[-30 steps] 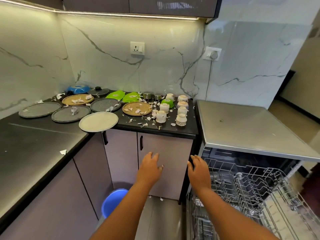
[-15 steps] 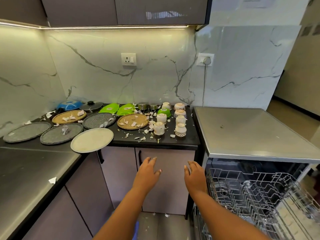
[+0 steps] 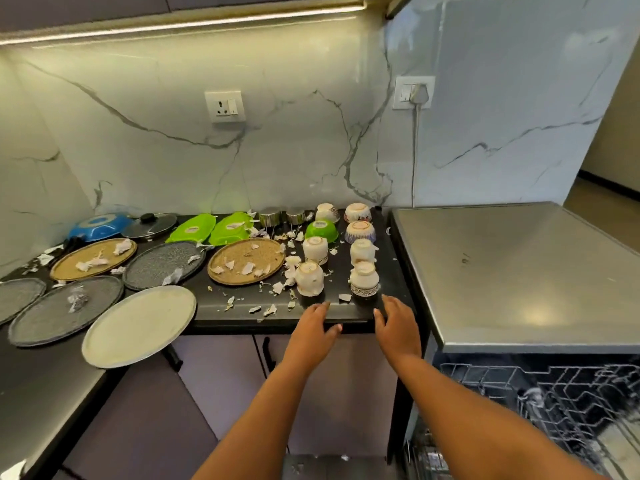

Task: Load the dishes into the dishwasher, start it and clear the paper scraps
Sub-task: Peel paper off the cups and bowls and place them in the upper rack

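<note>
Head view: left hand (image 3: pixel 313 329) and right hand (image 3: pixel 398 327) both flat, fingers (image 3: pixel 320 310) spread, holding nothing, at front edge of counter (image 3: pixel 225 320). Just beyond both hands, upturned cups (image 3: pixel 310 278) among paper scraps (image 3: pixel 273 308); plates (image 3: pixel 138 323) farther left of left hand; dishwasher rack (image 3: pixel 554 403) below right of right hand.

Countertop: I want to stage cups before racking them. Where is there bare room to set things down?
The steel dishwasher top, right of the upturned cups, is bare but for a small mark. The grey counter nearer than the pale round plate is mostly free. Crowded: paper scraps strew the strip between the woven tray and those cups.
</note>
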